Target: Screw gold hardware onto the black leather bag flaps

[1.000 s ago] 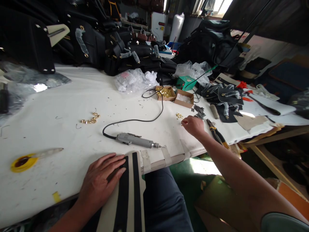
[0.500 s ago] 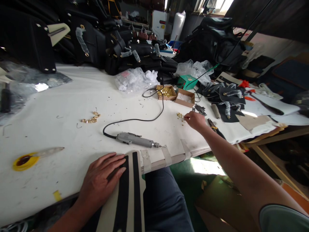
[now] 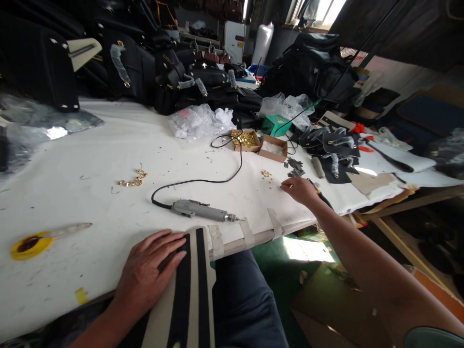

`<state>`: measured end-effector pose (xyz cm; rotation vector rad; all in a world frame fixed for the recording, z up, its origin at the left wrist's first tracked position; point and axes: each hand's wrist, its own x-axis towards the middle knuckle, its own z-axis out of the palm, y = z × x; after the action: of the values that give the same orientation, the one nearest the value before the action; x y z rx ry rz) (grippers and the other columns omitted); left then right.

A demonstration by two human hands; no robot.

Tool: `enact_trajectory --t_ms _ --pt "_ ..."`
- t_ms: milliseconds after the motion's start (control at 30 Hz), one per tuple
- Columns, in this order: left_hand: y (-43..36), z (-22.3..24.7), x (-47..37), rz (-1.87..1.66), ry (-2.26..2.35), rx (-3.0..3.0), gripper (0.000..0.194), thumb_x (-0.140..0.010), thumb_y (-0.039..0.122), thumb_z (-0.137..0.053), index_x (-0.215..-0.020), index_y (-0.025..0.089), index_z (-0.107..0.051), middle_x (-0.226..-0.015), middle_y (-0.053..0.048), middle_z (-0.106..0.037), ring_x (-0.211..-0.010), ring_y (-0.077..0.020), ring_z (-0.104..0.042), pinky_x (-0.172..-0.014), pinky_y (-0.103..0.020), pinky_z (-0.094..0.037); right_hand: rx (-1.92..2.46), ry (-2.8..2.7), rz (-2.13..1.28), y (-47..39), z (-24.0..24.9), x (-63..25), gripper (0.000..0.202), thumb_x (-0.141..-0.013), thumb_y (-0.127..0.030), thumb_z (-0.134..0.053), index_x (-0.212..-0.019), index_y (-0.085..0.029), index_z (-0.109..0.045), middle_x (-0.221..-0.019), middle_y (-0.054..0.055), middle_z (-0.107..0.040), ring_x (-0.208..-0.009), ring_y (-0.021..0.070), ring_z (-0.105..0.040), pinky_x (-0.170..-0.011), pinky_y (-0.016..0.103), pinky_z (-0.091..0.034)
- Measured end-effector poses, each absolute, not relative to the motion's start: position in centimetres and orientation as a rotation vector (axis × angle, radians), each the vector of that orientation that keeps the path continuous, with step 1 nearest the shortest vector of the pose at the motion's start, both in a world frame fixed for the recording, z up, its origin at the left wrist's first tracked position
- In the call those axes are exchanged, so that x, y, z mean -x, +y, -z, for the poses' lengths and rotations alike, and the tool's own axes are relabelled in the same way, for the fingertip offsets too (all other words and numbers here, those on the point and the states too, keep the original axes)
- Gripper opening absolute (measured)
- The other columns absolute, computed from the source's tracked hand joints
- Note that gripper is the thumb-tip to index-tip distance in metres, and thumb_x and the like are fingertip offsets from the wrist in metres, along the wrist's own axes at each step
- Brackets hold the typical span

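Observation:
My left hand (image 3: pixel 148 270) lies with its fingers stretched out on a beige panel with black stripes (image 3: pixel 194 280), at the table's front edge. My right hand (image 3: pixel 299 189) is over the table at the right, its fingertips pressed together; anything between them is too small to make out. Just left of those fingertips lie small gold pieces (image 3: pixel 266 174). A grey electric screwdriver (image 3: pixel 203 210) with a black cable rests between my hands, its tip pointing right.
Two cardboard boxes, one of gold parts (image 3: pixel 245 140), one of pale pieces (image 3: pixel 272 148), stand beyond my right hand. Gold rings (image 3: pixel 135 180) and yellow tape (image 3: pixel 31 245) lie at left. Black bags (image 3: pixel 126 63) are piled behind. Pliers (image 3: pixel 319 192) are partly behind my right hand.
My right hand has moved away from the small gold pieces, a little toward me and to the right. My left hand stays on the panel. The view has shifted slightly.

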<state>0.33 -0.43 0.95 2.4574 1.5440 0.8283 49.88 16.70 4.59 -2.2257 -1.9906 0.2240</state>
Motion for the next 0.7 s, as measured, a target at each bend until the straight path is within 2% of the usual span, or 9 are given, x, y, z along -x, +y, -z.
enact_trajectory --t_ms 167,333,533,700 --pt "-0.4 -1.1 -0.5 -0.833 1.544 -2.457 0.029 -0.099 0.042 -0.065 -0.124 0.029 -0.075 -0.128 -0.002 -0.078 -0.127 -0.0294 -0.064 -0.108 -0.048 -0.048 2.179 -1.895 -0.338 15.7 -3.1 -50.3 0.021 -0.087 -0.036 -0.069 -0.095 -0.024 -0.084 -0.104 0.006 -0.080 -0.095 0.0243 -0.069 -0.079 0.032 -0.047" --pt "-0.4 -1.2 -0.5 -0.832 1.543 -2.464 0.029 -0.100 0.042 -0.065 -0.125 0.030 -0.074 -0.129 -0.001 -0.078 -0.127 -0.0289 -0.064 -0.107 -0.048 -0.048 2.146 -1.767 -0.550 16.5 -3.2 -50.5 0.019 -0.082 -0.037 -0.070 -0.085 -0.021 -0.080 -0.077 0.003 -0.075 -0.072 0.0193 -0.065 -0.066 0.029 -0.045" --pt "-0.4 -1.1 -0.4 -0.829 1.549 -2.475 0.029 -0.100 0.041 -0.065 -0.125 0.030 -0.074 -0.129 -0.001 -0.078 -0.126 -0.0285 -0.064 -0.107 -0.046 -0.047 2.105 -1.601 -0.673 19.5 -2.7 -49.6 0.034 -0.087 -0.047 -0.063 -0.096 -0.018 -0.078 -0.077 0.004 -0.073 -0.066 0.0161 -0.062 -0.059 0.026 -0.045" --pt "-0.5 -1.4 -0.5 -0.812 1.564 -2.462 0.029 -0.100 0.042 -0.064 -0.124 0.030 -0.075 -0.129 -0.001 -0.078 -0.126 -0.0290 -0.065 -0.107 -0.046 -0.048 2.125 -1.601 -0.663 21.6 -1.9 -48.7 0.026 -0.081 -0.042 -0.066 -0.079 -0.018 -0.076 -0.069 0.003 -0.070 -0.063 0.0158 -0.058 -0.056 0.026 -0.040"
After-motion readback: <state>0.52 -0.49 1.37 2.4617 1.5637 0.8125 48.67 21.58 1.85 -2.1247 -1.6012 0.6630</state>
